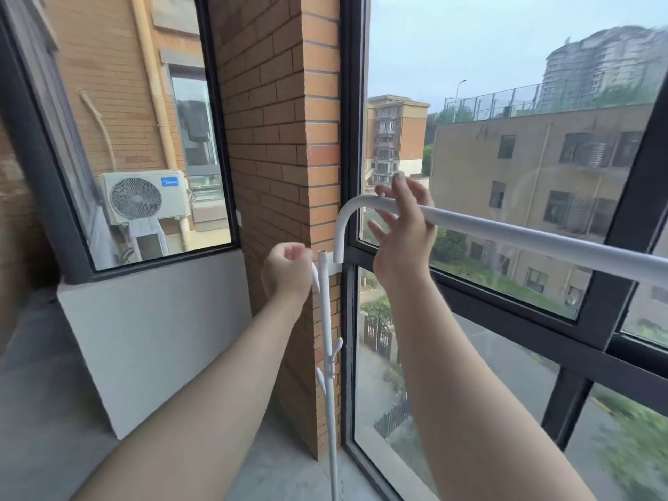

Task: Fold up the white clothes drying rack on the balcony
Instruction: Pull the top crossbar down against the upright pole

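Left to right: AC unit [144, 197] outside the left pane, irrelevant. White drying rack [327, 356] sits in the balcony corner, with its upright pole [324, 305] against the brick pillar [274, 121] and its top rail [524, 240] running right along the big window [592, 316]. Left hand [287, 271] is just left of the pole top, fingers curled in. Can't tell if it pinches the top hook [315, 278] or only sits beside it, because the knuckles cover the contact. The rail's bent end hangs just right of the pole top, beside it rather than seated over it, with a small white bracket [334, 272] between them (looks like the joint, can't make out a pin or clip). Right hand [403, 240] is spread wide over the rail just past the bend: fingers straight, tips above the tube, thumb below, not wrapped. My read is that the step in hand is freeing or swinging the rail at that joint. To do it well, close the right hand round the tube before taking load, since an open palm will let it roll. Left hand should brace the pole below the joint and avoid the gap between rail end and pole top, which is a pinch point. Move the rail slowly, as the glass is near behind it. Hidden: the pole foot is cut off at the bottom edge and the rail's far end runs out of frame right, so the other upright and any lock there aren't visible. The right edge is smeared.
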The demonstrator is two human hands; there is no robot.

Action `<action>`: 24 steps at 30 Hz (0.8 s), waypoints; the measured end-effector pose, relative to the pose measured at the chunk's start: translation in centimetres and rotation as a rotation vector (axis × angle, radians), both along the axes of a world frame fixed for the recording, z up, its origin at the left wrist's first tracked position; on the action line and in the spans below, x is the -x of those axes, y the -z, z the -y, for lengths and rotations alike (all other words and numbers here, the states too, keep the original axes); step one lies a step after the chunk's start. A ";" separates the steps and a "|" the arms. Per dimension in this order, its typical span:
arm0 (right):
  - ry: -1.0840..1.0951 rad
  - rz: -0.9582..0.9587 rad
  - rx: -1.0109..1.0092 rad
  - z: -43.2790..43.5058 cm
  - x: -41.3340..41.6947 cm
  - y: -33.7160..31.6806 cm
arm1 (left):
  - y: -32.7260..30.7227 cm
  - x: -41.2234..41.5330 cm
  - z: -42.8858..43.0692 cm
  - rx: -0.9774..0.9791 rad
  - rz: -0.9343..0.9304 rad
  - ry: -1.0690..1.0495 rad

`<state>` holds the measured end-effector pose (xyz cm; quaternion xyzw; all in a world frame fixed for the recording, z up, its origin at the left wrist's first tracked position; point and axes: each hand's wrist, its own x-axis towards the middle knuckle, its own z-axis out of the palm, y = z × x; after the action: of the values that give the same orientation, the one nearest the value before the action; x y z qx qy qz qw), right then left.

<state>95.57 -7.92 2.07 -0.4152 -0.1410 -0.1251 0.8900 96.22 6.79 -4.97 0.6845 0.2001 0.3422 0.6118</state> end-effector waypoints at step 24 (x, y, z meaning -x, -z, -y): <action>0.152 0.215 0.137 -0.5 -1.6 0.0 | 2.1 -2.1 2.3 -0.145 -0.174 0.196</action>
<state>97.12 -7.41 2.09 -0.4687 -0.2117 -0.2257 0.8274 98.33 4.47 -7.02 0.7702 0.1597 0.2336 0.5716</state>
